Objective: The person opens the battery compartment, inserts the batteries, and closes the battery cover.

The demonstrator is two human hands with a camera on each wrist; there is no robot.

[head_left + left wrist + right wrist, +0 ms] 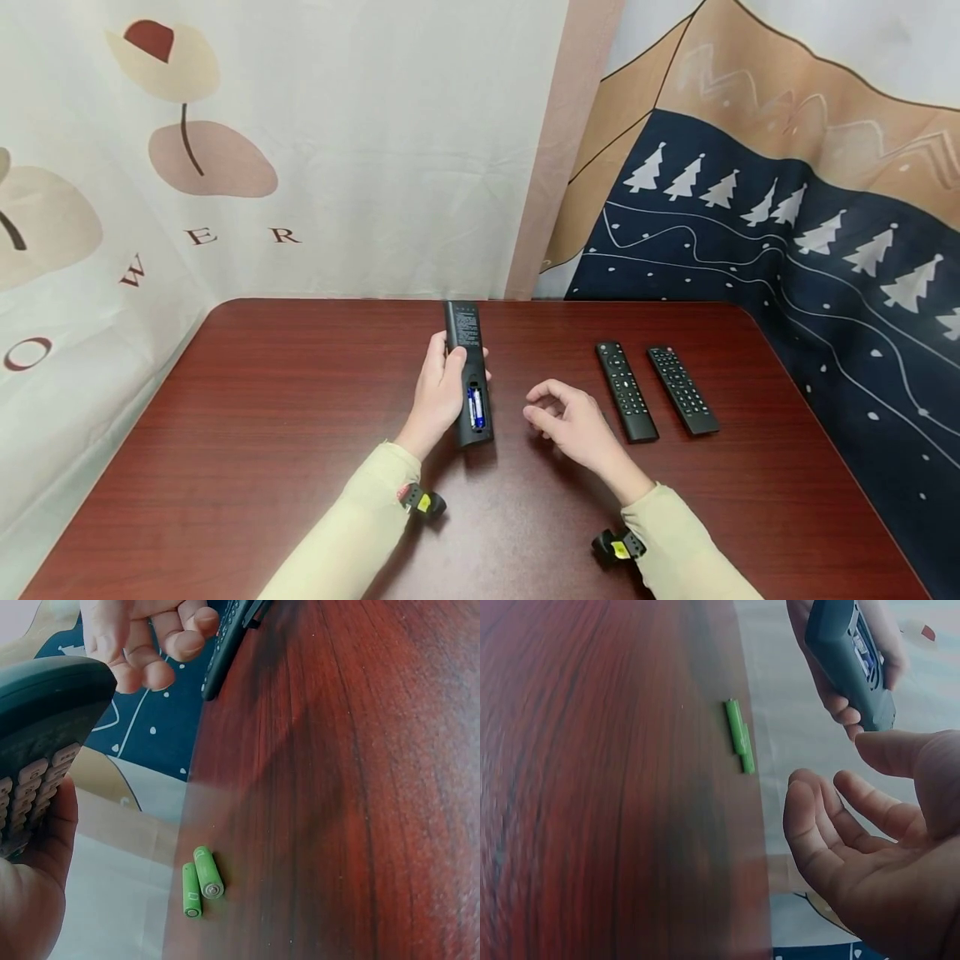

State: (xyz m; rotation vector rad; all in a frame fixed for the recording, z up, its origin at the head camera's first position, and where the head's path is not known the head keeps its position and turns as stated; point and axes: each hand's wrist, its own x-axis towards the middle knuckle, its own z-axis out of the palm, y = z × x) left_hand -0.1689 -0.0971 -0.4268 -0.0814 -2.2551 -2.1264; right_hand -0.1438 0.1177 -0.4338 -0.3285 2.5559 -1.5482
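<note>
My left hand [437,393] grips a black remote control [468,329] above the table, its back facing up. The remote's battery compartment is uncovered, and blue batteries [476,408] sit inside it. To the right of the remote, my right hand [576,423] hovers with loosely bent fingers and nothing in them. Two green batteries [208,874] lie side by side on the tabletop in the left wrist view; the right wrist view shows the green batteries [736,729] too. In the head view they are hidden.
Right of my right hand, two more black remotes, one nearer [626,392] and one farther right [682,392], lie buttons up on the brown wooden table [300,467]. Printed curtains [390,150] hang behind the table's far edge and along its sides.
</note>
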